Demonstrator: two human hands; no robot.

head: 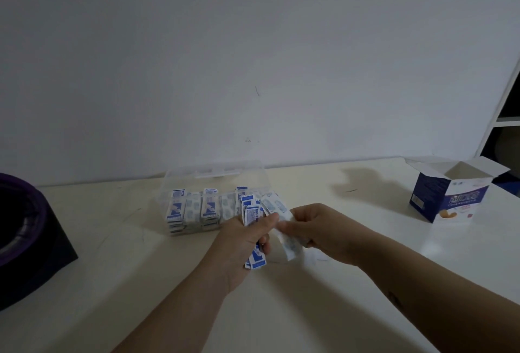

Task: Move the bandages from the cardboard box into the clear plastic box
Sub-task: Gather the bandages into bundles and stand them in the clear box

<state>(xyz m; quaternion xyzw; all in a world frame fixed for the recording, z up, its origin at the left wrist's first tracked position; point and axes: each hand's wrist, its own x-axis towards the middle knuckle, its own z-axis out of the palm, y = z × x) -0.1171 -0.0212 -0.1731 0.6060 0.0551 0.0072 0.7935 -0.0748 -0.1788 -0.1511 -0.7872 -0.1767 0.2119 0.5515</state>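
Note:
A clear plastic box stands open at the middle of the table, with several blue-and-white bandages standing in rows inside it. Just in front of its right end, my left hand grips a stack of wrapped bandages. My right hand holds a few more bandages right beside the left hand, fingers closed on them. The blue-and-white cardboard box stands at the far right with its top flaps open; its inside is hidden.
A dark, purple-rimmed object sits at the table's left edge. A white wall rises behind the table, and a white shelf frame stands at the far right.

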